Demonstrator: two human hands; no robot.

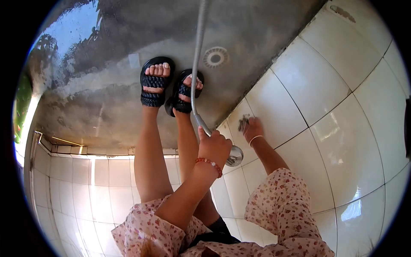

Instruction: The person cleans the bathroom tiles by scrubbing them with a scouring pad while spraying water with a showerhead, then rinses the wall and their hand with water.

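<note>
My left hand [214, 149], with a red bead bracelet at the wrist, is closed around the grey handle of a hand shower [234, 156]. Its chrome head sticks out to the right of my fist, and a ribbed metal hose [198, 55] runs from the handle up past the top of the view. Against the tiled wall, my right hand [255, 129] has its fingers curled at a small metal tap [243, 123]. The fingers there are small and slightly blurred, and they partly hide the tap.
My feet in black braided sandals [153, 85] stand on a grey concrete floor [111, 115]. A round drain cover [216, 57] lies just beyond them. White tiled wall [338, 150] rises on the right, and a low tiled wall [85, 171] runs along the lower left.
</note>
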